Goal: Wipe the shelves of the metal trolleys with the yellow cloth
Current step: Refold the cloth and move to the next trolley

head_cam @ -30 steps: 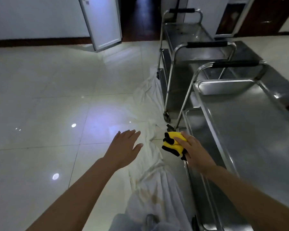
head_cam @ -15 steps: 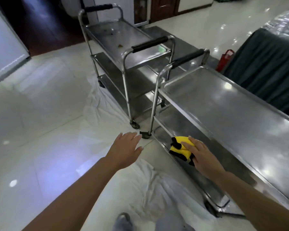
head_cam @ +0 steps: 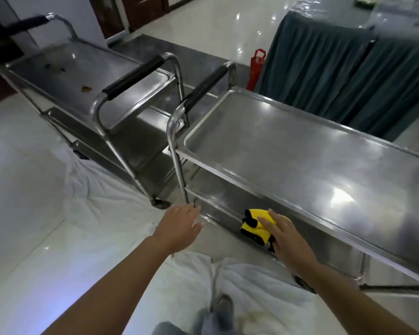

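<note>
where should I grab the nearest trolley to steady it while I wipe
Grip the near upright steel post of the nearest trolley with the left hand, coming from its left end. The post stands bare and round beside that hand; the black handle sits higher and farther.

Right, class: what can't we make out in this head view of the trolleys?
- Near trolley: right end cut off by the frame edge.
- Its lower shelf: mostly hidden under the top shelf.
- Cloth: part covered by the right hand.
- Far handle: blurred.

Banquet hall, steel service trolleys, skirted tables, glossy tiled floor
</note>
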`<move>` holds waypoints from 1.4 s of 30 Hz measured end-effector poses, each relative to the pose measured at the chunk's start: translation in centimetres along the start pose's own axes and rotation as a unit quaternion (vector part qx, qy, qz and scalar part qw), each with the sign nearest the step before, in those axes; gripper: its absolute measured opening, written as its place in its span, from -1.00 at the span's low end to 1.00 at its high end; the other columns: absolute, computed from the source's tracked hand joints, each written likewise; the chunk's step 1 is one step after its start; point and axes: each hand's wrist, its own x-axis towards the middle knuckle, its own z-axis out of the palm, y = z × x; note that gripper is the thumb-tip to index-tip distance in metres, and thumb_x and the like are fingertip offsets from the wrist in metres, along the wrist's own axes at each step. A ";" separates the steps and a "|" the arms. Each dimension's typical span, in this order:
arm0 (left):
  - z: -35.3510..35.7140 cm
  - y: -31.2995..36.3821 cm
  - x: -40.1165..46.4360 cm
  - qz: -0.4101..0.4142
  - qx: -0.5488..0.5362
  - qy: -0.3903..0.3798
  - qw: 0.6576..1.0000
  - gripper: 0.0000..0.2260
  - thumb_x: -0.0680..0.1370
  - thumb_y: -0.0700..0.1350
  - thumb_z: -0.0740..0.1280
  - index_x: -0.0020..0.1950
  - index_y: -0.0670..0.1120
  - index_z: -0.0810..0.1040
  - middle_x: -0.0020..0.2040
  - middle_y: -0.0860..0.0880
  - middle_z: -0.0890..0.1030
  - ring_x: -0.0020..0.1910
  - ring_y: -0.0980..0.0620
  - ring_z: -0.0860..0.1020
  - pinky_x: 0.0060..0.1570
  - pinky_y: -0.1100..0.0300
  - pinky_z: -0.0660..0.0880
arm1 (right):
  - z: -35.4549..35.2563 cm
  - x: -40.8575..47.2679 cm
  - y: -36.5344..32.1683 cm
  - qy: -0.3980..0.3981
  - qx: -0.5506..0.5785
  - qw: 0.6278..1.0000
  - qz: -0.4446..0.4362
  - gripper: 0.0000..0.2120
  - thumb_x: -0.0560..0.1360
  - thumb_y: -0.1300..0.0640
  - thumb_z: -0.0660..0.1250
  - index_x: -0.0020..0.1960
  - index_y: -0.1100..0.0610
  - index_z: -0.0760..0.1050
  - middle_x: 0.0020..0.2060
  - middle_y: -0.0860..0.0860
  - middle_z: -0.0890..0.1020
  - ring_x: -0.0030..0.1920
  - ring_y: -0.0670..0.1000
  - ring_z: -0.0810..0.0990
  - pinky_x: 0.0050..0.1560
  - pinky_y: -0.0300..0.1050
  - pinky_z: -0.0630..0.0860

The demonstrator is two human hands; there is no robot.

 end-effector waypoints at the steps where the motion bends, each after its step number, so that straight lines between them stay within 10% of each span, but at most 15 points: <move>1: 0.1 -0.1 1.1 0.004 0.004 -0.009 1.000 -0.53 0.64 0.11 0.08 0.51 -0.03 0.22 0.49 -0.03 0.30 0.45 -0.03 0.27 0.45 0.02 0.15 | 0.6 0.6 0.4 -0.004 -0.001 1.000 0.009 -0.39 0.55 0.25 0.24 0.52 -0.06 0.14 0.55 0.03 0.02 0.51 0.11 0.09 0.42 -0.04 0.24; 22: 23.6 -7.1 31.8 0.154 0.037 0.065 0.985 -0.62 0.59 0.02 0.25 0.36 -0.10 0.43 0.36 -0.15 0.44 0.34 -0.13 0.39 0.30 0.06 0.26 | 26.3 17.3 13.3 0.212 0.010 0.973 0.090 -0.37 0.23 0.48 0.46 0.28 0.21 0.52 0.29 0.27 0.49 0.18 0.40 0.50 0.03 0.26 0.55; 32: 29.4 -9.5 43.1 0.176 0.015 0.190 0.966 -0.44 0.58 0.25 0.12 0.48 -0.04 0.33 0.50 -0.06 0.30 0.49 -0.06 0.22 0.45 -0.07 0.14 | 30.6 23.9 16.6 0.261 -0.086 0.957 0.088 -0.42 0.40 -0.17 0.23 0.38 -0.02 0.43 0.40 0.07 0.41 0.43 0.28 0.28 0.27 0.37 0.27; 42: 30.0 -9.6 44.0 0.175 0.003 0.227 0.958 -0.46 0.54 0.29 0.11 0.41 0.02 0.40 0.47 -0.03 0.36 0.47 -0.06 0.27 0.46 -0.08 0.14 | 31.1 25.0 16.4 0.211 -0.106 0.955 0.179 -0.38 0.47 -0.26 0.11 0.50 -0.16 0.15 0.53 -0.03 0.13 0.54 0.13 -0.03 0.40 0.29 0.11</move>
